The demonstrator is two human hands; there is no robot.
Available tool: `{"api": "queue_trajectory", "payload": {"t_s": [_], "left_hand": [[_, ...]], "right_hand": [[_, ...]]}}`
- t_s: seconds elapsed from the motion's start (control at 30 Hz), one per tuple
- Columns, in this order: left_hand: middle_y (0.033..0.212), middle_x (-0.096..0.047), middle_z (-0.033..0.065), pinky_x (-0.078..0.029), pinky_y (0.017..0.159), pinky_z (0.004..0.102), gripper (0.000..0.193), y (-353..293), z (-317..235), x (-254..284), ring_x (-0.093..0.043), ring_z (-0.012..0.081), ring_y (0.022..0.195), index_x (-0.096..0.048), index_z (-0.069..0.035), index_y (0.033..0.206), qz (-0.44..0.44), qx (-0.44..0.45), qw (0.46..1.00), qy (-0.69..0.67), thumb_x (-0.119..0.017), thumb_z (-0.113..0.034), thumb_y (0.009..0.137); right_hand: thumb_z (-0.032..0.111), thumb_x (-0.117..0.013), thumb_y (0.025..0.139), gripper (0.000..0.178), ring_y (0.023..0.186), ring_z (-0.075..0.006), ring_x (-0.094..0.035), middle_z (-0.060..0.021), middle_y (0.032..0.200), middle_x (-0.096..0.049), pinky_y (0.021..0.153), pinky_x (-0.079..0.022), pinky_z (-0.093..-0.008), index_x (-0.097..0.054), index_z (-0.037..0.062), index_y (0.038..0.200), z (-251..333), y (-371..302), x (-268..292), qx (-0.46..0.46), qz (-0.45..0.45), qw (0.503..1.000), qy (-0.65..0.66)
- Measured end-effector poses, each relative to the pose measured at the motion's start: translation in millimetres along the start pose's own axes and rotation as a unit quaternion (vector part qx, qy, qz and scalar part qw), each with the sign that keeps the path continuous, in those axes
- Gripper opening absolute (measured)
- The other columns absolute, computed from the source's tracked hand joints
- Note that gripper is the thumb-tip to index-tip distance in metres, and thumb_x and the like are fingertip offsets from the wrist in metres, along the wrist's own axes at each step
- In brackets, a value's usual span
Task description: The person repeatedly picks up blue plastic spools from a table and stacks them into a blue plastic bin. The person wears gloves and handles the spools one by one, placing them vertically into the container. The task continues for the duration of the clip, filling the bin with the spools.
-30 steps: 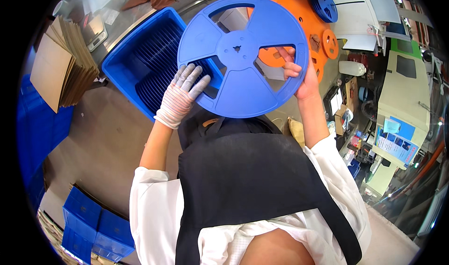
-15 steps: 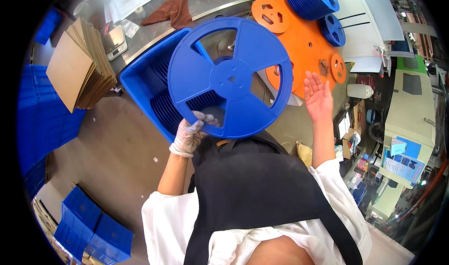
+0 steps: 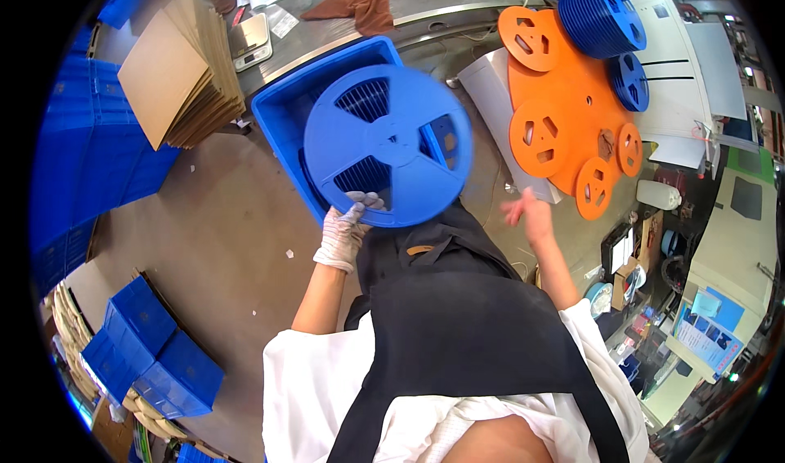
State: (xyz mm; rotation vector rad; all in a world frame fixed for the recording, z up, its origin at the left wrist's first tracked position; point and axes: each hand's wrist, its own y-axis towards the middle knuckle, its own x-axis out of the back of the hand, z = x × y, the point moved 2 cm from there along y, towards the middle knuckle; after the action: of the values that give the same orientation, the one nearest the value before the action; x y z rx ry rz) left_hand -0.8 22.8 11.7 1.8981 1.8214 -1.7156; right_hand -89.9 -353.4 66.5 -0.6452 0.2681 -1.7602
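Observation:
My left hand (image 3: 347, 232) wears a whitish glove and is closed on the near rim of a large blue plastic reel flange (image 3: 339, 140). This disc has a central hub and wide cut-outs. It hangs tilted over a blue bin (image 3: 282, 159) and hides much of it. Through the cut-outs, several ridged dark-blue edges (image 3: 360, 177) show inside the bin. My right hand (image 3: 529, 214) is bare, holds nothing and has its fingers apart, slightly blurred. It is near the corner of a pale box-like part (image 3: 523, 164) under the orange plate.
At right, an orange plate (image 3: 572, 115) carries smaller orange discs (image 3: 536, 136) and a stack of blue discs (image 3: 593, 21). Cardboard sheets (image 3: 168, 87) stand at left near a scale (image 3: 250, 42) on the metal table (image 3: 327, 33). Blue crates (image 3: 155, 340) are at lower left.
My left hand has brought the blue reel flange left and lower, farther over the bin. My right hand has dropped toward my body. The whole view has shifted.

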Motion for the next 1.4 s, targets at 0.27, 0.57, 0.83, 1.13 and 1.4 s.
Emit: {"api": "queue_trajectory", "payload": {"t_s": [0.27,0.57,0.83,1.13,1.4], "left_hand": [[0.089,-0.068,0.0061,-0.051,0.076,0.0303,0.014,47,-1,100,-0.064,0.0163,0.082,-0.063,-0.007,0.1,-0.313,-0.15,0.88,0.323,-0.057,0.001,0.09],[0.078,-0.066,0.0039,-0.045,0.058,0.0302,0.01,140,-16,146,-0.058,0.0153,0.065,-0.064,-0.01,0.094,-0.341,-0.164,0.831,0.408,-0.067,-0.011,0.085],[0.098,-0.058,0.0095,-0.045,0.079,0.0383,0.029,172,-10,97,-0.054,0.0249,0.087,-0.056,-0.01,0.108,-0.35,-0.104,0.744,0.559,-0.069,-0.016,0.083],[0.158,-0.014,0.0256,-0.02,0.119,0.0454,0.094,147,86,47,-0.013,0.0441,0.146,-0.011,-0.01,0.156,-0.221,-0.094,0.677,0.696,-0.068,-0.027,0.083],[0.15,-0.034,0.0242,-0.019,0.117,0.0562,0.072,133,263,68,-0.027,0.0433,0.14,-0.038,-0.005,0.145,0.099,0.042,0.503,0.858,-0.066,-0.028,0.083]], "right_hand": [[0.031,-0.049,0.099,0.053,0.059,-0.0431,-0.057,-0.023,0.061,-0.056,0.056,-0.044,-0.0484,-0.056,-0.0008,0.057,-12,-20,-47,0.147,-0.025,0.929,-0.338],[0.032,-0.048,0.098,0.051,0.062,-0.045,-0.058,-0.0251,0.064,-0.058,0.059,-0.044,-0.0515,-0.06,-0.002,0.062,-54,-15,-6,0.086,-0.091,0.909,-0.397],[0.04,-0.049,0.098,0.056,0.057,-0.0413,-0.058,-0.0234,0.059,-0.057,0.058,-0.044,-0.0478,-0.061,-0.0034,0.065,-92,-14,29,-0.106,-0.098,0.924,-0.355],[0.04,-0.052,0.096,0.044,0.075,-0.0284,-0.066,-0.0135,0.076,-0.068,0.072,-0.049,-0.0382,-0.066,0.0028,0.078,-172,52,22,-0.172,0.007,0.959,-0.226],[0.035,-0.061,0.092,0.034,0.096,-0.0366,-0.065,-0.0176,0.099,-0.069,0.083,-0.051,-0.0427,-0.059,0.0068,0.111,-365,239,-46,-0.192,0.062,0.957,-0.209]]}}
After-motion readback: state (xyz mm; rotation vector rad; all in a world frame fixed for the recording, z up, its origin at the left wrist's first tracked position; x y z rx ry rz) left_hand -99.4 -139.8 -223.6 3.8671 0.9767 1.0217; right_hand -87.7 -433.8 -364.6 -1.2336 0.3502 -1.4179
